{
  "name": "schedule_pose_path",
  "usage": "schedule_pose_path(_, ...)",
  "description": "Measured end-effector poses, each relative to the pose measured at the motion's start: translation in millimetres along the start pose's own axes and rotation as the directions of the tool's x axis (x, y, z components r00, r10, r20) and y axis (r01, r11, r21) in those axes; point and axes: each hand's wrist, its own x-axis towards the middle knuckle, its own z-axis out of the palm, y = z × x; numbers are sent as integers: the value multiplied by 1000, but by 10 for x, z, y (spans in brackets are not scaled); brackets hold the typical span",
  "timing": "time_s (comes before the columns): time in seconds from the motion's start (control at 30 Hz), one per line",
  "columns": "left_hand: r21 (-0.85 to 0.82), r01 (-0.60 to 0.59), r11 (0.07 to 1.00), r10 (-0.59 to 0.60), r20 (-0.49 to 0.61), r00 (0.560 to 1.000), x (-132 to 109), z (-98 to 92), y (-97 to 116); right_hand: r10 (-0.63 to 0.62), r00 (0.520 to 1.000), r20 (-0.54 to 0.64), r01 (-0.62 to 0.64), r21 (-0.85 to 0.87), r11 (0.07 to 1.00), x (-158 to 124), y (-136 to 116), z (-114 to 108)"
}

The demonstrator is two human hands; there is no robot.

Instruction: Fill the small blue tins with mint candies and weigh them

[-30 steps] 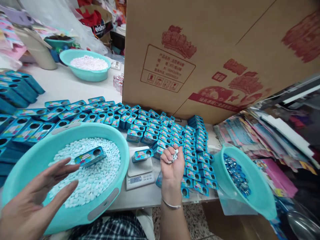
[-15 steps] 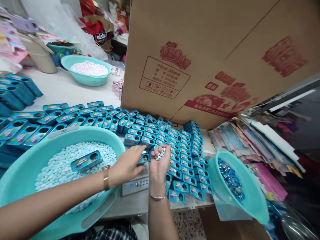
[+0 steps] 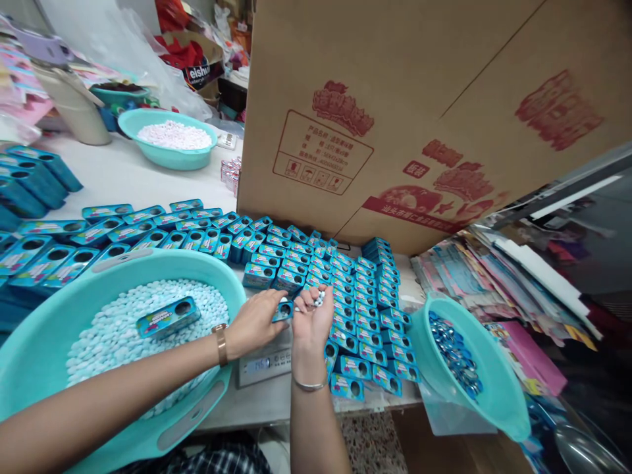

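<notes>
My left hand (image 3: 255, 322), back up, reaches in from the left with its fingers and thumb around the near end of a small blue tin (image 3: 282, 311). A pale candy shows by its fingertips. The tin is over a digital scale (image 3: 264, 366), whose pan is mostly hidden; the display is lit. Close beside the tin, my right hand (image 3: 312, 322) is palm up, fingers curled around several small pale blue candies (image 3: 320, 298). To the left, a large turquoise basin (image 3: 29, 368) holds many such candies (image 3: 118, 322), with another blue tin (image 3: 168, 317) lying on them.
Rows of blue tins (image 3: 363, 309) with round openings cover the table. A large cardboard box (image 3: 415, 118) stands behind them. A turquoise basket (image 3: 498, 362) with shiny blue pieces sits at right, near stacked printed sheets (image 3: 494, 283). Another basin (image 3: 170, 158) of pale candies is at back left.
My right hand's fingers have tipped slightly toward the tin, and fewer candies show in the palm. My left hand stays at the tin, shifted slightly. The scale's reading has changed.
</notes>
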Motion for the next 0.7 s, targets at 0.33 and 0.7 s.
schedule_pose_path(0.33, 34, 40, 999, -34, -150, 988, -778, -768, -180, 133, 963, 235, -201, 295, 934, -177, -614, -36)
schedule_pose_path(0.7, 144, -17, 989, 34, -115, 993, -819, -789, -230, 50, 977, 208, -89, 181, 979, -379, -754, -108)
